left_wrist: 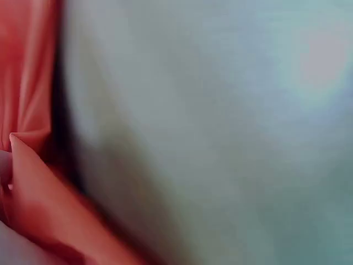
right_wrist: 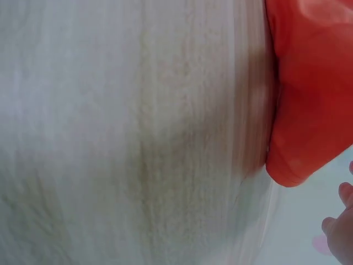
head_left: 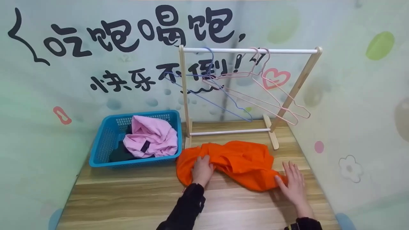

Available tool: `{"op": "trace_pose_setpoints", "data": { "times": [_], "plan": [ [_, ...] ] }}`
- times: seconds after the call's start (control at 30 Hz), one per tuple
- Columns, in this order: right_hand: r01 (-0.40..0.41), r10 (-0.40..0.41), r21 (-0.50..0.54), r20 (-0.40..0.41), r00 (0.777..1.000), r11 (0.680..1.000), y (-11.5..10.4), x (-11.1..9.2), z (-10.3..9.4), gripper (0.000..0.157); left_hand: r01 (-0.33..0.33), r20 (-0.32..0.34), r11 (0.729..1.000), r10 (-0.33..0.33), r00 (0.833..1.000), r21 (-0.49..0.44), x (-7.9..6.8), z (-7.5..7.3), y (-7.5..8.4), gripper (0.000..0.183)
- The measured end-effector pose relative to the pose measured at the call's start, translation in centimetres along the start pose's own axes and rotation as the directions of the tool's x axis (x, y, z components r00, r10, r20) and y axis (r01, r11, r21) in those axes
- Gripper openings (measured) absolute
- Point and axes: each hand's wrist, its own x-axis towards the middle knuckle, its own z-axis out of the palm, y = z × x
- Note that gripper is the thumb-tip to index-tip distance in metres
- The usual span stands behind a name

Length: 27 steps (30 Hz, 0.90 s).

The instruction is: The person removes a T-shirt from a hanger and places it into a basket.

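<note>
A crumpled orange garment point(head_left: 244, 158) lies on the wooden table in front of the rack. At its left part, my left hand point(head_left: 202, 171) pinches a fold of the fabric. The left wrist view shows the gathered orange cloth point(left_wrist: 38, 199) with a bit of the fingers at the left edge. My right hand point(head_left: 294, 185) is spread at the garment's right end, its thumb over the edge of the cloth and its fingers straight. In the right wrist view the fingers point(right_wrist: 346, 193) show beside the narrow orange end point(right_wrist: 309, 132).
A blue basket point(head_left: 96, 156) at the left holds a pink garment point(head_left: 156, 137) and dark cloth point(head_left: 121, 152). Behind the orange garment stands a rack with a white rail point(head_left: 230, 50), bearing a blue hanger point(head_left: 211, 64) and two pink hangers point(head_left: 281, 107). Printed walls enclose the table point(head_left: 127, 198).
</note>
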Motion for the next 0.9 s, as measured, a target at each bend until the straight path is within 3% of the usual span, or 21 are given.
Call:
{"op": "trace_pose_setpoints", "data": {
  "times": [0.07,0.2,0.4,0.53,0.63,0.77,0.9],
  "plan": [
    [0.022,-0.022,-0.003,0.008,1.0,1.0,-0.2,0.3,0.2,0.065,-0.006,-0.048,0.99,0.0,0.999,-0.139,0.9,-0.9,0.4,0.009],
    [0.065,-0.065,-0.003,0.029,0.997,0.998,-0.8,0.9,0.7,0.066,0.012,-0.111,0.929,-0.057,0.992,-0.371,2.3,-2.8,1.4,0.009],
    [0.082,-0.082,0.007,0.053,0.995,0.997,-1.4,1.3,1.1,0.066,0.092,-0.096,0.808,-0.181,0.979,-0.582,3.5,-6.8,2.9,0.014],
    [0.091,-0.091,0.007,0.058,0.994,0.996,-1.4,1.4,1.0,0.066,0.058,-0.159,0.731,-0.223,0.962,-0.68,3.8,-10.2,3.5,0.01],
    [0.088,-0.089,0.005,0.06,0.994,0.996,-1.3,1.4,0.8,0.067,0.004,-0.245,0.705,-0.252,0.936,-0.709,4.0,-13.2,3.6,0.006],
    [0.075,-0.075,0.011,0.059,0.995,0.997,-1.1,1.7,0.2,0.066,-0.05,-0.371,0.718,-0.297,0.88,-0.694,4.1,-17.7,3.2,0.005],
    [0.062,-0.063,0.019,0.059,0.996,0.998,-0.7,2.4,-1.0,0.066,-0.083,-0.437,0.703,-0.341,0.832,-0.706,3.7,-22.2,2.3,0.009]
  ]
}}
